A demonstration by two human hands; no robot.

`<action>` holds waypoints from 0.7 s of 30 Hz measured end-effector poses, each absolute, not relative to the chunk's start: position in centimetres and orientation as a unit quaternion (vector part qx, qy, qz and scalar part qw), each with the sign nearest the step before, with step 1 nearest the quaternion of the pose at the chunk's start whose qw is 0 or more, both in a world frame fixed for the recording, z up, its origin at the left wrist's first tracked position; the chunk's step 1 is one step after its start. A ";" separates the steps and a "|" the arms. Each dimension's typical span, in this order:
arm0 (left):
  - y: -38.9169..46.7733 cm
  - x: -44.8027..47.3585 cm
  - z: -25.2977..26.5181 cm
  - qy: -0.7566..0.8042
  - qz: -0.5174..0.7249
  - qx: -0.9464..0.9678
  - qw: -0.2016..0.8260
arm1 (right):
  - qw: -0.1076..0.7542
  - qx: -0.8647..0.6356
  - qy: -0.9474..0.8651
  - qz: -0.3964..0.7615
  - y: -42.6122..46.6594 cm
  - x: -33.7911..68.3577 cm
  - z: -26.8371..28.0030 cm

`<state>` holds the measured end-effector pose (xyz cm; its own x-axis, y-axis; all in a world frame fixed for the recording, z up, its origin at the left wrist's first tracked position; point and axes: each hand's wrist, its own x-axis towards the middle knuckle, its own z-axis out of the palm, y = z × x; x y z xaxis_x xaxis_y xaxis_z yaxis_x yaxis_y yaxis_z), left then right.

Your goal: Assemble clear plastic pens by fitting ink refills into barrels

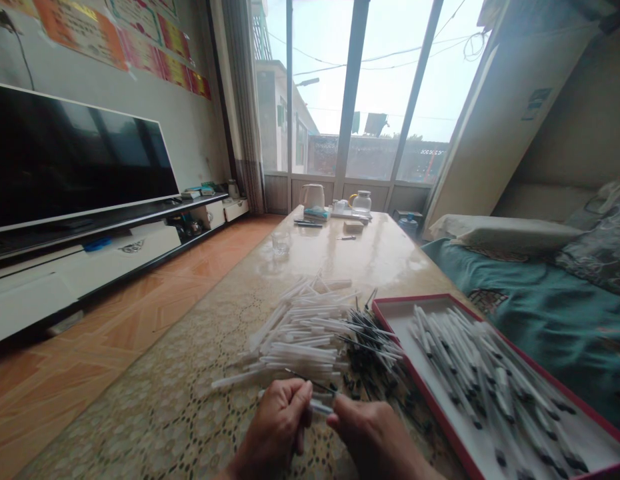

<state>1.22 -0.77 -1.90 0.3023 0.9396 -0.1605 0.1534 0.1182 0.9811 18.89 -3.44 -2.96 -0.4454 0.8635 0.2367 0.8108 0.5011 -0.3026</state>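
My left hand is closed around a white plastic pen barrel, which sticks out toward the right. My right hand is closed close beside it, its fingertips at the end of a thin dark pen refill that slants across above my left thumb. Just beyond the hands lies a heap of white pen barrels. To its right is a pile of dark refills with small black caps. My fingers partly hide the barrel and the refill.
A red-rimmed tray at the right holds many black-tipped pens. Farther along the patterned table stand a clear glass, a tissue pack, a pitcher and a glass teapot. A sofa borders the right side.
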 end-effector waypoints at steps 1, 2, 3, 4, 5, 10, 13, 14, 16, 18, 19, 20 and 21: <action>-0.7 1.3 -2.0 0.486 0.344 0.571 0.566 | 0.168 -0.492 -0.854 0.023 -3.4 18.9 -2.7; -0.7 1.3 -2.0 0.489 0.341 0.574 0.561 | 0.158 -0.483 -0.861 -0.021 -3.5 18.9 -2.3; -0.6 1.3 -2.1 0.491 0.340 0.579 0.556 | 0.156 -0.472 -0.866 -0.059 -3.5 19.0 -1.9; -0.6 1.3 -2.1 0.491 0.339 0.584 0.551 | 0.157 -0.460 -0.869 -0.091 -3.5 19.1 -1.5; -0.7 1.4 -2.2 0.490 0.340 0.590 0.545 | 0.161 -0.451 -0.870 -0.115 -3.5 19.3 -1.2; -1.3 1.3 -2.0 0.471 0.334 0.603 0.551 | 0.181 -0.463 -0.864 -0.075 -3.8 20.0 -0.8; -1.4 1.0 -1.6 0.446 0.318 0.670 0.501 | 0.191 -0.483 -0.849 0.093 -4.0 20.5 -1.1; -1.4 0.9 -1.4 0.435 0.317 0.700 0.469 | 0.193 -0.473 -0.846 0.150 -4.0 20.6 -1.2; -1.5 0.6 -1.1 0.419 0.312 0.742 0.419 | 0.198 -0.447 -0.844 0.220 -4.0 20.7 -1.3; -1.5 0.5 -0.9 0.424 0.308 0.752 0.401 | 0.194 -0.451 -0.845 0.210 -3.9 20.5 -1.3; -1.5 0.4 -0.8 0.435 0.305 0.744 0.405 | 0.188 -0.463 -0.849 0.175 -3.8 20.3 -1.3; -1.5 0.5 -0.7 0.448 0.301 0.731 0.419 | 0.177 -0.472 -0.854 0.130 -3.8 20.1 -1.2; -1.5 0.6 -0.6 0.460 0.298 0.713 0.437 | 0.163 -0.477 -0.860 0.079 -3.8 20.0 -1.0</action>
<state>0.56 -1.48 -0.61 0.3990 0.9167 0.0228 0.3950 -0.1943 0.8979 19.98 -3.77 -1.01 -0.4907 0.8469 0.2051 0.7949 0.5315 -0.2927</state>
